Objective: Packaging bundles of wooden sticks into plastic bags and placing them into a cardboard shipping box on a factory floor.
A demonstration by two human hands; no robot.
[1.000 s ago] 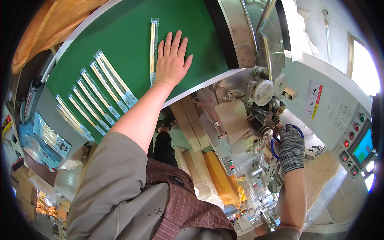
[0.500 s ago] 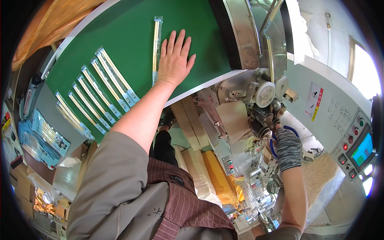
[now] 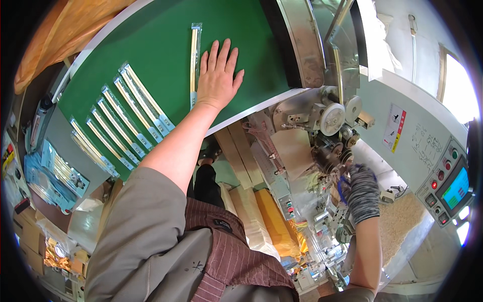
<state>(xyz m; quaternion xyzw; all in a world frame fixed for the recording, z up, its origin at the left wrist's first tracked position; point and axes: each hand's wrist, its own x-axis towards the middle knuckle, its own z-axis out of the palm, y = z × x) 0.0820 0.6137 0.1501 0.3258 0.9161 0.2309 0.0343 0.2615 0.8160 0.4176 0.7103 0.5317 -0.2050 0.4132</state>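
Observation:
My bare left hand [image 3: 219,78] lies flat on the green belt [image 3: 236,25], fingers stretched out and slightly apart. Just to its left, close to the thumbless edge of the hand, lies a film-wrapped pair of chopsticks [image 3: 194,55]. Several more wrapped chopstick packets [image 3: 142,93] lie in a slanting row further left, their lower ends blue. On the right, my right hand [image 3: 361,181], in a grey striped glove or sleeve, is at the machine's dark rollers [image 3: 329,155]. Its fingers are blurred and partly hidden, so what they touch does not show clearly.
A pale round wheel [image 3: 333,119] sits above the right hand. A metal housing [image 3: 302,43] borders the belt. The control panel [image 3: 453,183] with a lit screen stands at far right. Bundled chopstick packets [image 3: 63,168] lie at far left.
My right hand has drawn slightly down and turned at the rollers. My left hand and the single chopstick packet beside it have shifted a little to the left.

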